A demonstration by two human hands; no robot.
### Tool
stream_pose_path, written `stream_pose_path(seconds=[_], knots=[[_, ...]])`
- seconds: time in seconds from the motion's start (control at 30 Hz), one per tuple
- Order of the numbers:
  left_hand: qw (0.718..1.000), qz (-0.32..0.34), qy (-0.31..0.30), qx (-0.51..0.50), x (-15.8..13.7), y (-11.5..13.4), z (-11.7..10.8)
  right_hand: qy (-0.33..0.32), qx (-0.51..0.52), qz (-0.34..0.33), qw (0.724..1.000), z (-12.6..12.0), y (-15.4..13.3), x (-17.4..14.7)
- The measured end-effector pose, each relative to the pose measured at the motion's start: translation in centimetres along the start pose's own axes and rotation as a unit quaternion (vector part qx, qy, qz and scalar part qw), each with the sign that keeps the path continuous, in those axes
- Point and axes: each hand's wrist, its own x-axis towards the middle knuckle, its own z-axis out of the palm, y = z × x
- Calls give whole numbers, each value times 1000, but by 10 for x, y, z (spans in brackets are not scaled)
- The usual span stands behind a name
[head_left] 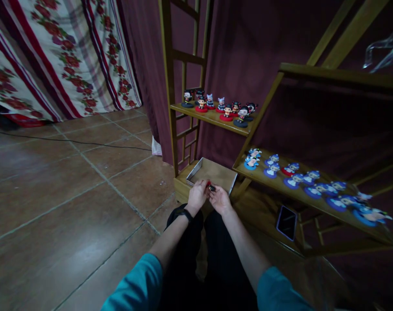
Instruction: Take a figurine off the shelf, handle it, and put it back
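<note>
A small figurine [212, 188] with a dark head and a bit of red is held between my two hands, above the near edge of a shallow cardboard box [218, 172]. My left hand [198, 195], with a black band on its wrist, is closed around the red part. The fingers of my right hand [220, 200] are closed on the dark part, palm partly turned up. Most of the figurine is hidden by my fingers. The box rests on the low wooden shelf in front of my knees.
Several figurines on red and dark bases [227, 113] stand on the upper shelf [212, 117]. To the right, a lower shelf holds several blue and purple figurines [293, 180]. A phone [286, 222] lies below it. A black cable [69, 141] crosses the tiled floor.
</note>
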Motion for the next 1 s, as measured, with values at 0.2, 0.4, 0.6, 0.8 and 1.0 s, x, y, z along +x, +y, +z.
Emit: stream_pose_path(seconds=[0.2, 0.4, 0.6, 0.8, 1.0], knots=[[973, -77, 72, -207, 10, -20, 19, 4, -20, 0, 1000, 1, 2, 2], [851, -198, 24, -487, 15, -23, 25, 34, -52, -24, 998, -3, 8, 9], [814, -237, -10, -531, 12, -21, 21, 37, -96, -48, 994, -5, 10, 11], [790, -266, -23, -551, 11, -21, 20, 34, -109, -52, 992, -3, 11, 12], [776, -280, -47, -563, 10, -20, 17, 34, -124, -63, 990, -3, 13, 13]])
